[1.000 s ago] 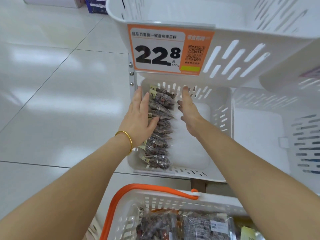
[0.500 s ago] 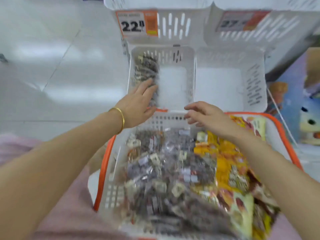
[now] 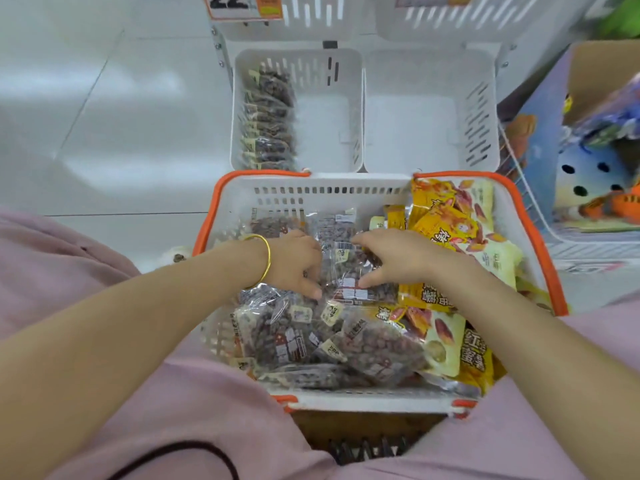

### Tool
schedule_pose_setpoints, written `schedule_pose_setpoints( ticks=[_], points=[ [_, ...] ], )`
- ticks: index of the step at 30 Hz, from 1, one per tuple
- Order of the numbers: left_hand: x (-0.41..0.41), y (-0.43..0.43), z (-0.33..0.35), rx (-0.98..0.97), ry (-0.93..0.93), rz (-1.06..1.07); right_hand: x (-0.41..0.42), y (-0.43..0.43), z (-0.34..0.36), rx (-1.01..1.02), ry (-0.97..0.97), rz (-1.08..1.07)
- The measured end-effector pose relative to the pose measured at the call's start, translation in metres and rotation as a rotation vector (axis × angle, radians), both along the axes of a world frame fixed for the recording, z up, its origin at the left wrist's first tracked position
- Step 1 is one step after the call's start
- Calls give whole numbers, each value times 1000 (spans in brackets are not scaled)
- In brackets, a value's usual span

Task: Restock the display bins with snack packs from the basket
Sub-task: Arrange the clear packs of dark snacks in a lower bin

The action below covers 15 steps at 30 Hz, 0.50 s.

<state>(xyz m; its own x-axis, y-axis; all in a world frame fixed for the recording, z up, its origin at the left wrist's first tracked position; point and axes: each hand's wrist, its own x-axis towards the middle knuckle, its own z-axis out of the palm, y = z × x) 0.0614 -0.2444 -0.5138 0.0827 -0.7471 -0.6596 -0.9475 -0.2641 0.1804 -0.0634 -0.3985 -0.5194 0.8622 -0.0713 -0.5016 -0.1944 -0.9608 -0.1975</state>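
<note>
A white basket with orange handles [image 3: 214,216] sits in front of me. Clear snack packs of dark red-brown pieces [image 3: 304,344] fill its left side and yellow packs [image 3: 446,216] its right. My left hand [image 3: 298,261], with a gold bangle on the wrist, and my right hand [image 3: 394,258] curl around opposite sides of one clear pack [image 3: 346,271] on top of the pile. Beyond the basket, the left display bin [image 3: 325,133] holds a row of the same dark packs [image 3: 270,116] along its left wall. The right display bin [image 3: 415,116] shows only its white floor.
Upper bins with an orange price tag [image 3: 242,5] overhang the lower bins. A cardboard box of colourful goods [image 3: 595,140] and a wire rack stand on the right. Pale tiled floor [image 3: 104,116] lies to the left. My pink-clad knees flank the basket.
Both hands have left the left display bin and come down into the basket, closing on a clear pack. The view has tilted down from the bins to the basket.
</note>
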Motion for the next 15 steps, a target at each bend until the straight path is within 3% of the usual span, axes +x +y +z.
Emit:
schedule_pose_setpoints(
  ticks=[5,10,15],
  points=[
    [3,8,-8,33,44,3,3,1,-5,100,-38,-85],
    [6,13,-3,21,65,-14,11,1,-1,256,-209,-204],
    [22,15,6,-130,221,116,18,-1,5,460,-414,-449]
  ],
)
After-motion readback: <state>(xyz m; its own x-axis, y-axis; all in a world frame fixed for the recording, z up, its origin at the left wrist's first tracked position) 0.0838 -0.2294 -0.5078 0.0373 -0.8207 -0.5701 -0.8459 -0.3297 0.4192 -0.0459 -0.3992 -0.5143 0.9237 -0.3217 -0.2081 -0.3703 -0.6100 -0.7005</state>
